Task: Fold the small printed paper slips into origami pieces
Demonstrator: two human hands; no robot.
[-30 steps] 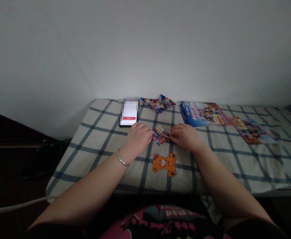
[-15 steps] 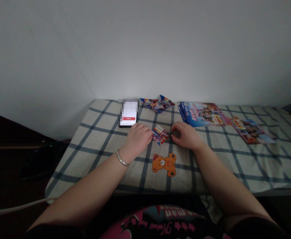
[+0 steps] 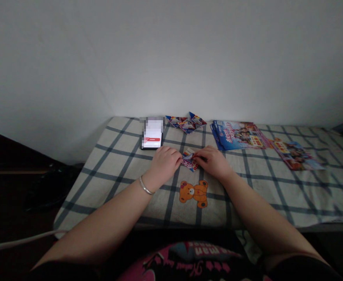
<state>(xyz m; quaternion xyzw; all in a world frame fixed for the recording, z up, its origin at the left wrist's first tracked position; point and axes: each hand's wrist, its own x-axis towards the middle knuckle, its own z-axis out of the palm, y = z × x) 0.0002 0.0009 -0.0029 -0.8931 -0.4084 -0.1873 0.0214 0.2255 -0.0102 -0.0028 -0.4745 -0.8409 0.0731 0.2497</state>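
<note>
A small folded piece of printed paper [image 3: 189,165] lies on the checked cloth between my two hands. My left hand [image 3: 166,160] pinches its left edge, fingers closed. From the other side, my right hand [image 3: 214,160] grips a flap at the paper's upper right with thumb and forefinger. Beyond them, against the wall, sits a folded paper shape [image 3: 186,123] with pointed corners, in the same print. The paper's underside and parts of its edges are hidden by my fingers.
A phone [image 3: 152,132] with a lit screen stands behind my left hand. Printed leaflets [image 3: 238,134] are stacked at the back right, with another leaflet [image 3: 300,154] further right. The checked cloth [image 3: 115,175] covers the table; a white cable [image 3: 22,245] runs at lower left.
My right hand has moved left over the paper and now pinches its upper right part. The paper's top flap looks lifted or bent. My left hand has barely shifted.
</note>
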